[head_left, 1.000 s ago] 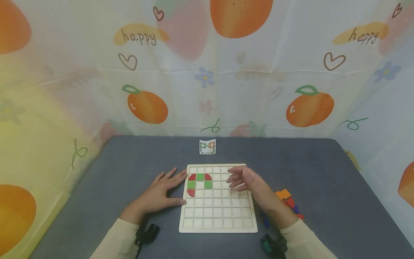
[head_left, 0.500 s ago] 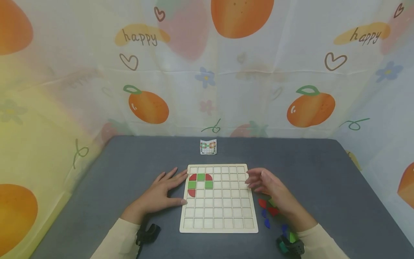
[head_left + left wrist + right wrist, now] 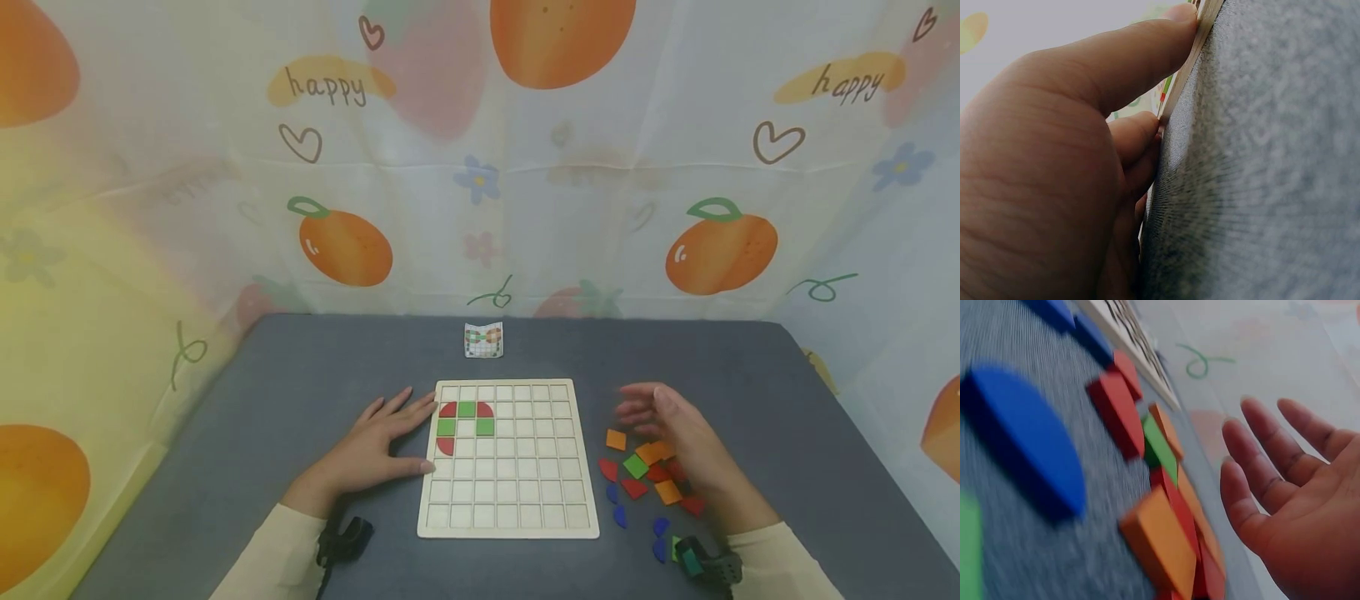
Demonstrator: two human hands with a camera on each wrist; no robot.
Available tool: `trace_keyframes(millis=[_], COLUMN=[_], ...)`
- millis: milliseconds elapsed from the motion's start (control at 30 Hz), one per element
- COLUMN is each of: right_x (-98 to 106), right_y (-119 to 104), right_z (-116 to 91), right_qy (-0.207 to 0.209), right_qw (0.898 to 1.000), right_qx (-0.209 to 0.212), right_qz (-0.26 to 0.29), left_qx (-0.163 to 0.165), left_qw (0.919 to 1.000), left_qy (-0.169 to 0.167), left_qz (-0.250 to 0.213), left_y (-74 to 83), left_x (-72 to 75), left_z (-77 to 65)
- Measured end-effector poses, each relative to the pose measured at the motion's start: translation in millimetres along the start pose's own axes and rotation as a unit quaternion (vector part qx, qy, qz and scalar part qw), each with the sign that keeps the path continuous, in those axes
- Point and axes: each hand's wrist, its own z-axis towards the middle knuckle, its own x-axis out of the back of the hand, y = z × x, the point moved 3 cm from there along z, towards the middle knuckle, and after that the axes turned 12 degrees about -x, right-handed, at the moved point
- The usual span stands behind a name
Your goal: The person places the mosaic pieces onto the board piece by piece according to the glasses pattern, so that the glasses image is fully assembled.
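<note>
Only its wrist view shows, at lower right, the right hand [image 3: 1300,500] palm-on, fingers loose; the left hand [image 3: 367,450], spread, touches the board [image 3: 517,493].

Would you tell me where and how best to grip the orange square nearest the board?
I'd pinch the orange square by its left and right edges, from above with the right hand: it lies flat, those straight edges look free; a red piece and green square flank its near side.
</note>
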Motion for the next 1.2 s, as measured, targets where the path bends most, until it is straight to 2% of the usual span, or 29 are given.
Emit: trace_keyframes(millis=[200, 333, 467, 600, 733, 933, 1033, 1200], right_x=[11.7, 19.0, 23.6, 25.3, 25.9, 23.2, 21.7, 19.0], right_y=[10.1, 19.5, 29.6, 36.1, 36.1, 31.4, 29.4, 29.4], right_z=[-1.2, -1.3, -1.7, -1.3, -1.1, -1.7, -2.3, -2.1], right_qy=[0.028, 0.036, 0.006, -0.043, -0.083, -0.131, -0.138, -0.123], right_qw=[1.000, 0.998, 0.991, 0.986, 0.983, 0.977, 0.973, 0.972], right_qx=[-0.003, -0.048, -0.119, -0.143, -0.126, -0.062, -0.050, -0.069], right_qz=[0.007, -0.020, -0.056, -0.072, -0.105, -0.157, -0.177, -0.186], left_qx=[0.003, 0.007, 0.007, 0.006, 0.007, 0.009, 0.008, 0.006], left_qw=[1.0000, 1.0000, 1.0000, 1.0000, 1.0000, 0.9999, 0.9999, 1.0000], left_qy=[-0.002, -0.005, -0.006, -0.005, -0.005, -0.006, -0.005, -0.003], left_qz=[-0.001, -0.002, -0.002, -0.003, -0.005, -0.001, 0.001, 0.001], left_y=[0.2, -0.6, -1.4, -0.8, -0.6, -1.0, -0.3, 1.3], left_x=[0.0, -0.7, -1.0, -0.6, -0.7, -1.1, -0.8, 0.4], left_z=[0.1, 0.6, 0.8, 0.6, 0.5, 0.8, 1.1, 1.0])
